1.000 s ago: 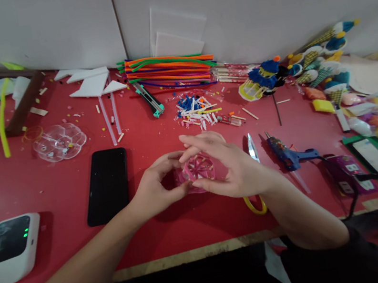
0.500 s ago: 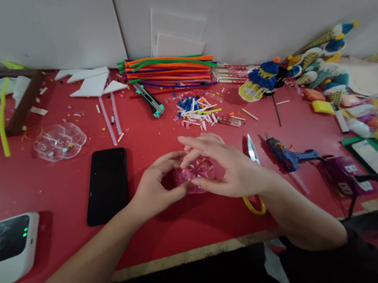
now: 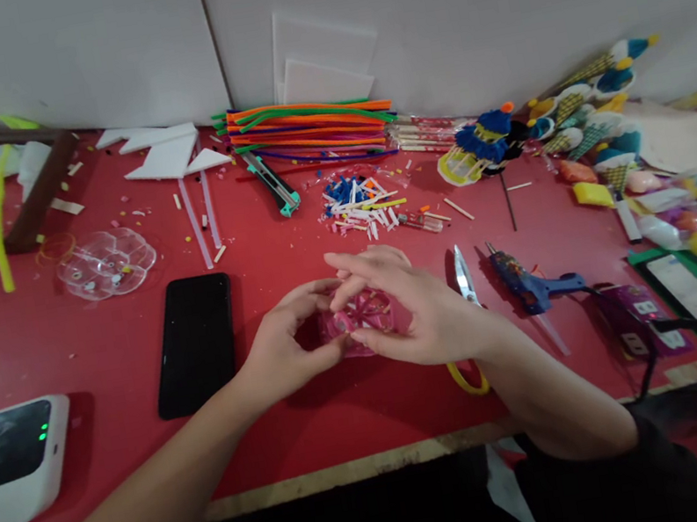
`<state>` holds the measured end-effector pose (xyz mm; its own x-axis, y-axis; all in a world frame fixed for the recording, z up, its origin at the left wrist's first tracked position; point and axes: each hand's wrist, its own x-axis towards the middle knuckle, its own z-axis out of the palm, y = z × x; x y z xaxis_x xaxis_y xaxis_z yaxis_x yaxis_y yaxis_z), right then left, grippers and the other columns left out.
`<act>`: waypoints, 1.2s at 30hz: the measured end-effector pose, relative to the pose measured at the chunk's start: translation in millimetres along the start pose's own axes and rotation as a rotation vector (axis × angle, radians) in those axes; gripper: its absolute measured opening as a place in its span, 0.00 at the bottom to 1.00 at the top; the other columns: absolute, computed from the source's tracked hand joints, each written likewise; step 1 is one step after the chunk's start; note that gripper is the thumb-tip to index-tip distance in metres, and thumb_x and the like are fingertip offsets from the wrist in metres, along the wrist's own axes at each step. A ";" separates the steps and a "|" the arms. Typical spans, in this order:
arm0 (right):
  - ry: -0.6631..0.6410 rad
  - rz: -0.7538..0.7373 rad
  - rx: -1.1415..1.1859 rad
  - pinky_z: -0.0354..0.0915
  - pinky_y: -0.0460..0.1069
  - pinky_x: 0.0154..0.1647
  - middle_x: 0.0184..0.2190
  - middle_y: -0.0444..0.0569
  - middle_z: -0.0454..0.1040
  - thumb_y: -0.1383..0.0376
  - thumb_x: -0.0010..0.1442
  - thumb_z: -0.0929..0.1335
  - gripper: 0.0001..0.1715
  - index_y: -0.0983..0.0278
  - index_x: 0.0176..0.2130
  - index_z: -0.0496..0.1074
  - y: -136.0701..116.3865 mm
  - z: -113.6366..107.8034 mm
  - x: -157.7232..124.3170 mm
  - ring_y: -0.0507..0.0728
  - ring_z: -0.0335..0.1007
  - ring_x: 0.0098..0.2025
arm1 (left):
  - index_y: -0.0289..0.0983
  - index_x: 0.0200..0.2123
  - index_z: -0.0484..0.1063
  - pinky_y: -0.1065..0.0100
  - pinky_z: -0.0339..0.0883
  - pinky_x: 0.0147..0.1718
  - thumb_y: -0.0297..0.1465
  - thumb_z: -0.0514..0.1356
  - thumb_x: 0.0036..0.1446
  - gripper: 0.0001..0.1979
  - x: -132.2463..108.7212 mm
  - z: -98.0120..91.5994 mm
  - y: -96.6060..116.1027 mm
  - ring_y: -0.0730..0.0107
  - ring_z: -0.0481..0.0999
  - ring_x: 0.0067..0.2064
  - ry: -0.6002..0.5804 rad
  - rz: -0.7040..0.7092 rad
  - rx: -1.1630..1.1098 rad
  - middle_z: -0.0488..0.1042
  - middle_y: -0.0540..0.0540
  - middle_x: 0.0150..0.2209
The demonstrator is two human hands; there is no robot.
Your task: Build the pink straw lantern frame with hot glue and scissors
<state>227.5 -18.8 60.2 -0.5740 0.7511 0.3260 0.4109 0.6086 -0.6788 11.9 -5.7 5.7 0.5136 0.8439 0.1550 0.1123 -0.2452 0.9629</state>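
— Spotted the pink spoked wheel (image 3: 365, 313)?
— Yes, pinched between left hand (image 3: 280, 353) and right hand (image 3: 428, 314), both half-curled and gripping its rim.
— Noticed anything around?
— Saw a black phone (image 3: 195, 342) just left of the left hand, and scissors (image 3: 461, 271) just right of the right hand.

Even, soft indoor light; wide-angle bending and blur at edges.

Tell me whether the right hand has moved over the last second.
No, not as a whole: the right hand keeps its place beside the scissors; only its fingers have curled a little closer over the pink wheel.
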 end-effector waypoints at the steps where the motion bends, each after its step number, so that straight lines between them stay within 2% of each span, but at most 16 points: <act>1: 0.005 -0.002 0.003 0.58 0.64 0.67 0.49 0.46 0.79 0.68 0.62 0.69 0.46 0.51 0.72 0.50 -0.6 -1.1 -0.4 0.60 0.69 0.59 | 0.38 0.42 0.77 0.51 0.69 0.61 0.31 0.67 0.53 0.12 0.0 0.2 -0.1 0.52 0.78 0.58 -0.001 0.002 -0.004 0.76 0.37 0.57; 4: 0.078 0.013 0.046 0.60 0.65 0.67 0.56 0.50 0.76 0.65 0.61 0.71 0.44 0.53 0.71 0.54 -0.6 -6.6 -3.3 0.62 0.69 0.60 | 0.39 0.41 0.71 0.51 0.71 0.59 0.32 0.68 0.54 0.13 -1.1 1.2 -0.2 0.53 0.78 0.58 0.005 -0.004 -0.074 0.76 0.37 0.57; 6: 0.180 0.065 0.083 0.63 0.64 0.66 0.56 0.51 0.76 0.65 0.62 0.71 0.39 0.53 0.69 0.59 3.8 -11.1 -6.6 0.62 0.71 0.59 | 0.40 0.39 0.65 0.54 0.72 0.57 0.31 0.69 0.54 0.15 -2.3 2.6 -1.1 0.56 0.78 0.58 0.020 0.000 -0.131 0.76 0.37 0.56; 10: 0.400 0.216 0.034 0.70 0.58 0.56 0.42 0.48 0.77 0.69 0.64 0.68 0.24 0.56 0.58 0.71 25.5 -19.6 -15.8 0.57 0.75 0.47 | 0.42 0.44 0.60 0.56 0.73 0.55 0.30 0.71 0.51 0.24 -4.8 5.6 -6.3 0.59 0.78 0.56 0.122 0.031 -0.090 0.74 0.39 0.54; 11: 0.399 0.237 0.011 0.71 0.56 0.51 0.39 0.47 0.77 0.70 0.63 0.68 0.20 0.58 0.54 0.73 31.4 -21.8 -18.3 0.56 0.75 0.43 | 0.42 0.47 0.60 0.56 0.73 0.54 0.30 0.72 0.49 0.27 -5.1 6.0 -7.8 0.59 0.78 0.55 0.159 0.031 -0.057 0.73 0.40 0.53; 13: 0.303 0.252 -0.002 0.72 0.52 0.44 0.36 0.46 0.76 0.70 0.62 0.68 0.14 0.59 0.47 0.76 39.9 -25.5 -22.6 0.54 0.74 0.38 | 0.42 0.50 0.60 0.57 0.74 0.51 0.32 0.73 0.47 0.31 -4.9 6.0 -10.1 0.60 0.78 0.53 0.232 0.014 0.009 0.72 0.42 0.52; 16: 0.127 0.269 0.054 0.70 0.49 0.37 0.34 0.46 0.76 0.66 0.61 0.70 0.06 0.61 0.40 0.74 42.0 -27.0 -25.9 0.52 0.72 0.34 | 0.41 0.50 0.64 0.58 0.77 0.47 0.36 0.73 0.48 0.29 -3.3 4.4 -10.5 0.62 0.78 0.49 0.301 -0.036 0.073 0.69 0.43 0.51; 20: 0.051 0.413 0.116 0.66 0.47 0.30 0.27 0.42 0.72 0.58 0.58 0.75 0.13 0.61 0.35 0.70 37.2 -17.0 -23.0 0.50 0.67 0.28 | 0.40 0.48 0.68 0.57 0.78 0.45 0.42 0.76 0.45 0.30 -1.5 0.8 -8.5 0.61 0.77 0.48 0.347 -0.062 0.110 0.66 0.43 0.52; 22: 0.037 0.460 0.124 0.65 0.47 0.30 0.27 0.43 0.74 0.58 0.59 0.73 0.11 0.62 0.35 0.71 37.8 -9.8 -20.7 0.51 0.69 0.28 | 0.40 0.48 0.69 0.57 0.78 0.46 0.45 0.77 0.43 0.33 -1.6 -0.6 -8.3 0.59 0.76 0.49 0.324 -0.056 0.105 0.67 0.43 0.51; 25: 0.059 0.460 0.108 0.67 0.48 0.34 0.30 0.44 0.77 0.65 0.59 0.70 0.03 0.62 0.36 0.73 43.1 -1.9 -19.5 0.51 0.72 0.31 | 0.41 0.50 0.70 0.57 0.79 0.44 0.49 0.75 0.46 0.33 -3.0 -1.4 -8.8 0.59 0.77 0.48 0.212 -0.048 0.080 0.70 0.42 0.49; 28: 0.131 0.473 0.084 0.68 0.48 0.36 0.32 0.45 0.79 0.68 0.58 0.67 0.06 0.62 0.37 0.74 48.7 1.2 -20.4 0.52 0.74 0.33 | 0.41 0.52 0.70 0.56 0.79 0.45 0.50 0.73 0.49 0.32 -5.1 -0.8 -8.2 0.57 0.78 0.48 0.173 -0.011 0.148 0.71 0.41 0.51; 32: 0.162 0.443 0.116 0.71 0.48 0.38 0.35 0.47 0.81 0.68 0.59 0.66 0.10 0.61 0.39 0.76 48.7 0.7 -20.9 0.53 0.77 0.36 | 0.41 0.57 0.67 0.58 0.78 0.45 0.46 0.72 0.54 0.32 -6.5 0.2 -3.3 0.62 0.78 0.45 0.177 0.030 0.252 0.70 0.39 0.56; 36: 0.150 0.360 0.145 0.72 0.47 0.36 0.32 0.46 0.78 0.71 0.56 0.66 0.07 0.62 0.34 0.74 42.1 -1.0 -20.2 0.51 0.75 0.33 | 0.40 0.60 0.64 0.55 0.75 0.52 0.38 0.70 0.57 0.31 -5.4 -0.5 4.0 0.54 0.75 0.56 0.153 0.108 0.382 0.71 0.39 0.57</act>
<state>257.1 -8.1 25.6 -0.2982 0.9449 0.1355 0.4562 0.2657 -0.8493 9.1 -11.0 8.8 0.4104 0.8579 0.3091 0.3869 -0.4708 0.7929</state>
